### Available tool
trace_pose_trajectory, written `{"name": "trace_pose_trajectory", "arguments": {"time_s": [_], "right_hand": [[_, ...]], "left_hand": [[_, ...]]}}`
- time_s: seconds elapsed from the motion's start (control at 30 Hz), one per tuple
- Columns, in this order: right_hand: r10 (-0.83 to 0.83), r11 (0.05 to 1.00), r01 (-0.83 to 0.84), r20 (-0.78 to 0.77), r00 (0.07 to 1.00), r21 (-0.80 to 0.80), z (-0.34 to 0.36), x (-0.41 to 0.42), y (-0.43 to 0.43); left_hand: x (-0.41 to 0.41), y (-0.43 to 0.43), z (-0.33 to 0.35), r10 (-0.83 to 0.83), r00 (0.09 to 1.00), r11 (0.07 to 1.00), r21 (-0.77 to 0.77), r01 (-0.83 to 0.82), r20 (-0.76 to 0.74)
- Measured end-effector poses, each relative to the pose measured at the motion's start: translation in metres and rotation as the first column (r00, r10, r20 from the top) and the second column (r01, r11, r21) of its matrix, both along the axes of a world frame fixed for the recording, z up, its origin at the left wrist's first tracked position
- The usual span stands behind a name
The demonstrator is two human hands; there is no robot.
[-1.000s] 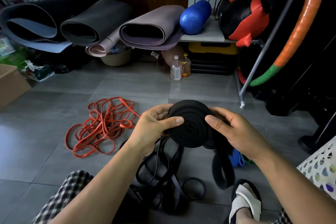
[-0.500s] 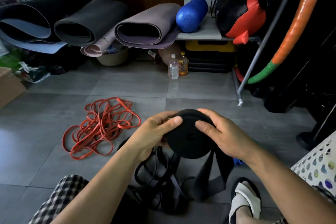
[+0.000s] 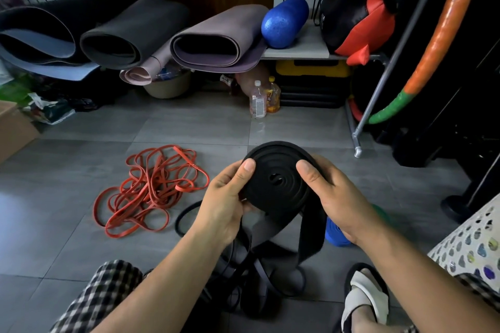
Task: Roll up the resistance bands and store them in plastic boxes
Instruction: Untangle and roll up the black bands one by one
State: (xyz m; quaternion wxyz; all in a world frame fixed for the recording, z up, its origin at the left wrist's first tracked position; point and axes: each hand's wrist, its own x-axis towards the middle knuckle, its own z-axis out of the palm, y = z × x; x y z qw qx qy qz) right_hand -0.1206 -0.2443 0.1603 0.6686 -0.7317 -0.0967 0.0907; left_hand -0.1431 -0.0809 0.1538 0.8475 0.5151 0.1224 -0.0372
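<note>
Pressing flat on the spiral face of the rolled black band point(image 3: 276, 178), the left thumb point(image 3: 247, 167) and right thumb point(image 3: 307, 170) sit on opposite sides of the coil, while the other fingers curl behind it. The left hand point(image 3: 224, 197) and right hand point(image 3: 338, 197) thus both clamp the roll, holding it up above the grey tiled floor point(image 3: 67, 224). The band's unrolled tail point(image 3: 311, 230) hangs from the coil's lower edge down to a heap of loose dark bands point(image 3: 243, 278) between the person's legs. A blue roll point(image 3: 335, 235) lies on the floor just under the right wrist. A tangle of red bands point(image 3: 151, 192) lies to the left, well apart from the hands. A white perforated basket point(image 3: 465, 240) stands at the lower right edge. Rolled mats point(image 3: 216, 40) and a blue foam roller point(image 3: 284, 21) lie along the far wall.
</note>
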Motion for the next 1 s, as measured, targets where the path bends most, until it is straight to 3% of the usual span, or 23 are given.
{"name": "trace_pose_trajectory", "arguments": {"time_s": [0.1,0.2,0.37,0.47,0.6,0.73,0.8,0.9,1.0], "right_hand": [[-0.069,0.997,0.07,0.033,0.997,-0.016,-0.001,0.0,0.005],[-0.062,0.987,0.073,0.085,0.994,-0.142,0.002,0.003,0.001],[0.074,0.94,-0.038,0.094,0.993,-0.34,0.0,0.004,-0.003],[0.142,0.926,-0.113,0.055,0.988,-0.36,-0.001,0.0,0.004],[0.158,0.948,-0.15,0.004,0.987,-0.279,0.0,-0.001,0.006],[0.275,0.954,-0.295,-0.224,0.935,-0.058,0.001,0.004,-0.008],[0.369,0.901,-0.417,-0.291,0.882,-0.122,-0.001,0.007,-0.026],[0.464,0.738,-0.595,-0.4,0.79,-0.319,-0.013,0.008,-0.045],[0.469,0.678,-0.603,-0.384,0.795,-0.421,-0.022,0.01,-0.051]], "left_hand": [[-0.001,-0.005,-0.004,0.007,1.0,0.998,-0.055,-0.008,-0.028],[-0.001,-0.002,-0.003,-0.095,0.993,0.995,-0.009,0.094,-0.067],[0.007,0.001,0.0,-0.265,0.958,0.878,0.439,0.193,0.109],[0.008,-0.004,-0.004,-0.219,0.959,0.827,0.556,0.085,0.179],[0.005,-0.006,-0.002,-0.115,0.972,0.887,0.461,0.009,0.203],[0.009,0.004,0.002,0.054,0.988,0.937,0.336,-0.099,0.142],[0.013,0.018,0.007,0.16,0.983,0.955,0.236,-0.178,0.095],[0.015,0.038,0.014,0.239,0.969,0.958,0.144,-0.246,0.063],[0.014,0.047,0.016,0.271,0.961,0.949,0.152,-0.275,0.05]]}}
